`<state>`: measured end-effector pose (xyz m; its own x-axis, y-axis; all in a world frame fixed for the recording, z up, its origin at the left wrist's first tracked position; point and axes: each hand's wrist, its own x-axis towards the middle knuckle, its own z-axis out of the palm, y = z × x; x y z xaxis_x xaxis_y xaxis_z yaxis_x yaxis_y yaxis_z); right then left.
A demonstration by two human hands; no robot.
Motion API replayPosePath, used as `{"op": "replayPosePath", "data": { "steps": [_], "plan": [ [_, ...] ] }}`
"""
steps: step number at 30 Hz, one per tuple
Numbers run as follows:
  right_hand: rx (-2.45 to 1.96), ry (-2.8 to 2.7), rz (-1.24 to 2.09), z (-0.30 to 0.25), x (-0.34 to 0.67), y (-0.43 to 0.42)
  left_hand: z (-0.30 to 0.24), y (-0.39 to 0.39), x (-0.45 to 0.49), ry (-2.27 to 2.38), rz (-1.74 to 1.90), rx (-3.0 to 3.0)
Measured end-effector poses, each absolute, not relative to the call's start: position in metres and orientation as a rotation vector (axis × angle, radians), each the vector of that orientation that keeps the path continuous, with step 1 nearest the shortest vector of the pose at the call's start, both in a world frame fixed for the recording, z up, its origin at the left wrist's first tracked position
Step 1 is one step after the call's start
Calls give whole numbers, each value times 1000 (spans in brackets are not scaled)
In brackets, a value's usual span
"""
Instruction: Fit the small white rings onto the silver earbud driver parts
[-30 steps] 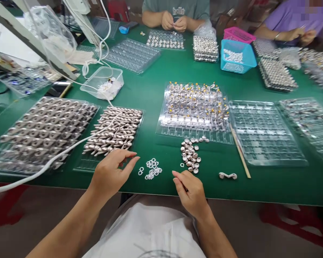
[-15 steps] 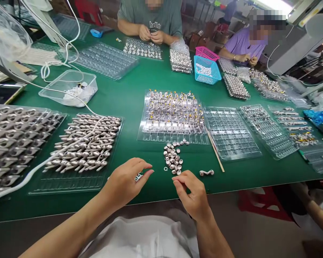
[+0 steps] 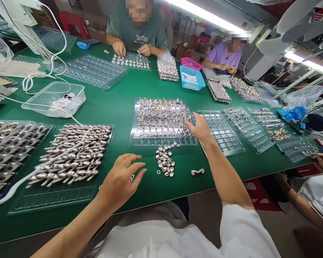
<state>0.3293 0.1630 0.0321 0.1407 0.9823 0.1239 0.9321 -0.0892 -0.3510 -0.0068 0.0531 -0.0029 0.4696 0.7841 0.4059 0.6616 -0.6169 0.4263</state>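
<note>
My left hand (image 3: 121, 179) hovers above the green table, fingers curved and apart. Small white rings (image 3: 132, 177) show just behind its thumb, partly covered by the hand. My right hand (image 3: 201, 129) reaches forward to the right edge of a clear plastic tray (image 3: 164, 141) packed with small white parts with yellow bits (image 3: 161, 114). Its thumb and forefinger are apart at that edge; whether they touch a part is unclear. Between the hands lies a pile of small round silvery caps (image 3: 165, 161), with one white ring (image 3: 158, 172) beside it. A pale two-ended piece (image 3: 197, 172) rests to the right.
Trays of earphone-like shells (image 3: 70, 154) stand at the left, under a white cable (image 3: 21, 182). A clear tub (image 3: 54, 104) sits behind them. Right of my hand are more clear trays (image 3: 223, 132). Across the table two people work near a blue basket (image 3: 192, 80).
My right hand has moved forward and right, from beside the caps to the tray edge. The left hand's fingers have spread a little. The view has shifted, and the far person's hands have parted.
</note>
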Motion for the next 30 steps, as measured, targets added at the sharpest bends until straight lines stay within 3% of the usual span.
{"op": "replayPosePath", "data": {
  "steps": [4,11,21,30],
  "plan": [
    [-2293,-1926,232,19,317,208,-12,81,0,1507,719,2555],
    [-2280,-1970,113,-13,302,219,-17,101,3,1627,336,2414],
    [-2151,-1938,-187,-18,299,211,-38,107,2,1648,402,2357],
    [-1972,-2145,-40,-12,322,220,-38,112,3,1687,418,2345]
  ]
}}
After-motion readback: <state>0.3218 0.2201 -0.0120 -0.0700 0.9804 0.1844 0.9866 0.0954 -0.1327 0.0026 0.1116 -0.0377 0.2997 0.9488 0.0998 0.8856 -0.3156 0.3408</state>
